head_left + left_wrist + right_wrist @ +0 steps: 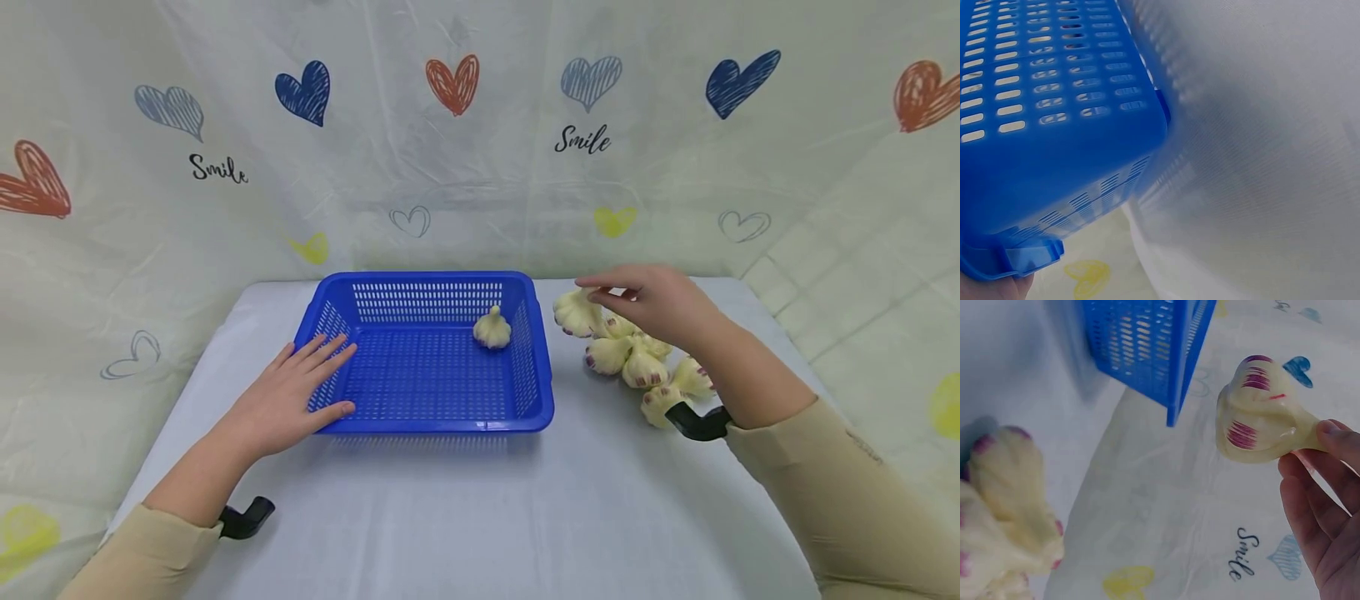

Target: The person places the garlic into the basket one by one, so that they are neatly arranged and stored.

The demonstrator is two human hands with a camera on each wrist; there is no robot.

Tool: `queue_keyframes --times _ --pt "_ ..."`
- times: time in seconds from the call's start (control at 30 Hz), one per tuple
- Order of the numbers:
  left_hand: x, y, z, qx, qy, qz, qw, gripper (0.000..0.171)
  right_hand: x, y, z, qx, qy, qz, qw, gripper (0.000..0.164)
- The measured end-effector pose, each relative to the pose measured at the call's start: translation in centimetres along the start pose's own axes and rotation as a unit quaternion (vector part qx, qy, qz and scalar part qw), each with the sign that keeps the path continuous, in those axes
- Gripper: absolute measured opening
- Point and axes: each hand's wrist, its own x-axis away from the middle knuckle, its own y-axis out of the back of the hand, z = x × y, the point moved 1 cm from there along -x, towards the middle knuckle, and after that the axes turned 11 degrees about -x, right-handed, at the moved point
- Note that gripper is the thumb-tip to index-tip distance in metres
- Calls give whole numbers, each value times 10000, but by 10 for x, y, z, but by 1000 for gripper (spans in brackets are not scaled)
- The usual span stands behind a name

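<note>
A blue plastic basket (442, 427) stands on the white-covered table, with one garlic bulb (492, 328) inside near its right wall. My left hand (296, 387) rests on the basket's left rim, fingers straight and spread. To the right of the basket, my right hand (660, 302) pinches a garlic bulb (1257, 412) by its stem, thumb against fingers. That bulb is pale with purple streaks and hangs beside a pile of several more garlic bulbs (643, 367). In the left wrist view, only a bit of the left hand shows under the basket's rim.
A white cloth (450, 517) covers the table. Behind it hangs a pale curtain (495, 167) printed with hearts and "Smile". A black wrist mount (697, 422) on the right arm partly overlaps the garlic pile in the head view.
</note>
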Motion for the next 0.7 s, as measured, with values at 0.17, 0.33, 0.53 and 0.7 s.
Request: queue_keyframes --times 0.17,0.33,0.53,0.7 --pt "0 -1 0 -31 19 -11 10000 85 -17 -8 12 -215 -51 149 9996 27" --pt "0 -1 1 -58 3 -30 10000 85 -30 -21 19 -338 212 287 9988 27" --pt "-2 -2 1 -36 -37 -52 10000 84 -41 -37 25 -428 487 496 9967 26" --pt "-1 -2 1 -57 -37 -45 10000 84 -46 -54 30 -358 453 875 9945 26"
